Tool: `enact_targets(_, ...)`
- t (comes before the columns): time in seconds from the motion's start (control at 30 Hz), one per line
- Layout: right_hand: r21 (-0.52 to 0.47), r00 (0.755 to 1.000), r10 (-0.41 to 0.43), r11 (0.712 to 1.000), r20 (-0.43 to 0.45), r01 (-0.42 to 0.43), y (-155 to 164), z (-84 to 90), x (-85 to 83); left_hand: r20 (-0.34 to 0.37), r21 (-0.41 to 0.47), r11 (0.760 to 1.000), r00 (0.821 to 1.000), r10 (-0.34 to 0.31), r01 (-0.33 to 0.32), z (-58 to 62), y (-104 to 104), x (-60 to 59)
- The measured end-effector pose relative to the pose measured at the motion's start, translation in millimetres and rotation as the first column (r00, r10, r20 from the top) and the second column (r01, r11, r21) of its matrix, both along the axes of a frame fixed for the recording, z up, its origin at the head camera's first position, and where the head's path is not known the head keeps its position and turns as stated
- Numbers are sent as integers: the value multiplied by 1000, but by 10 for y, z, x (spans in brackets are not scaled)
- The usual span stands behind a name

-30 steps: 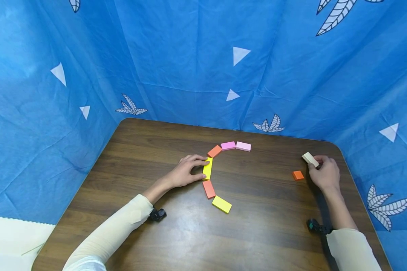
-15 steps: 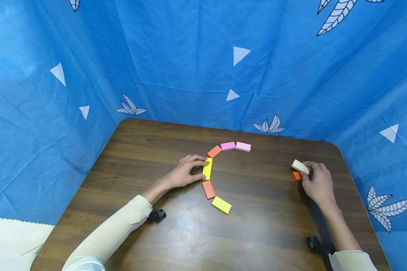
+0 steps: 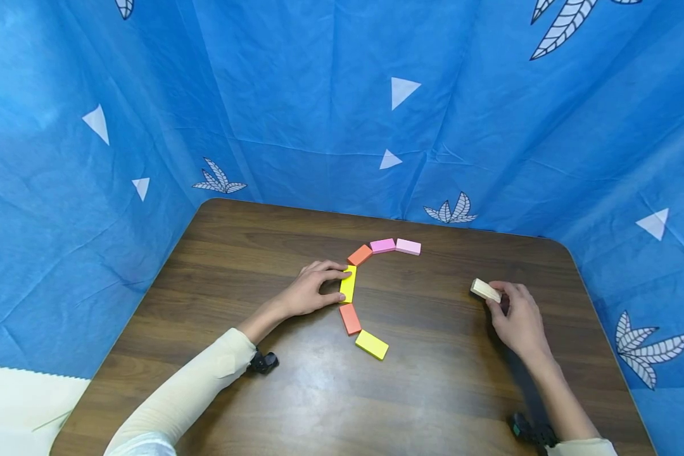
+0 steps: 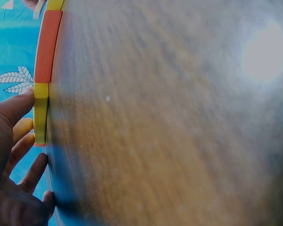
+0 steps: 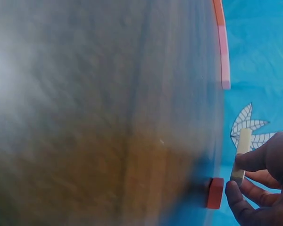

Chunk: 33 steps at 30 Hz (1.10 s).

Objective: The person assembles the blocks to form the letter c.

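My left hand (image 3: 315, 289) holds a yellow block (image 3: 348, 285) on the table, thumb at its near end and fingertips by its far end. That block sits in a curved row: an orange block (image 3: 360, 254), a pink one (image 3: 382, 246) and a pale pink one (image 3: 408, 246) run beyond it; a coral block (image 3: 350, 319) and another yellow block (image 3: 372, 344) lie on the near side. At the right, my right hand (image 3: 517, 320) pinches a cream wooden block (image 3: 484, 289) above the tabletop. A red-orange block (image 5: 215, 193) stands close by in the right wrist view, hidden in the head view.
The dark wooden table (image 3: 422, 392) has rounded far corners. Blue patterned cloth (image 3: 319, 114) hangs behind it and along both sides. A black wrist camera (image 3: 264, 362) is strapped to the left wrist, another (image 3: 529, 429) to the right.
My right hand has carried the cream block left and nearer to me, passing over the small orange block, which is now covered in the head view. The left hand stays put.
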State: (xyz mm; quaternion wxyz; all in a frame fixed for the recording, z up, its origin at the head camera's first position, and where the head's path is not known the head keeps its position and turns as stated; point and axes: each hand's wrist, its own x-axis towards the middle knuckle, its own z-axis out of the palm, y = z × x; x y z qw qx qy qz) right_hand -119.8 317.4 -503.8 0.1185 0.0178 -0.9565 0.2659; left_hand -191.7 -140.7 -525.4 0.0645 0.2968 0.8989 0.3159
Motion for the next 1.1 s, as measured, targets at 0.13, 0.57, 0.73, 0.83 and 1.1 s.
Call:
enact_targets(0.13,5,1000,9,1000,13,-9,-49,-13,63,-1,-2,1000,1000,1,-1,-5,4,0)
enact_targets(0.57,-55,988,100,994,121,-94,-316,-65,286,-1,-4,1000,1000,4,-4,10,19,17)
enact_targets(0.73,-63,980,137,990,142,-129,-440,-70,368,-15,6,1000,1000,2,-1,9,21,13)
enact_targets(0.83,-68,977,164,985,136,-156,-513,-77,420,-33,22,1000,999,0,1,4,19,12)
enact_targets(1.1,-66,968,228,973,109,-222,-701,-88,580,-43,27,1000,999,-4,5,-8,28,16)
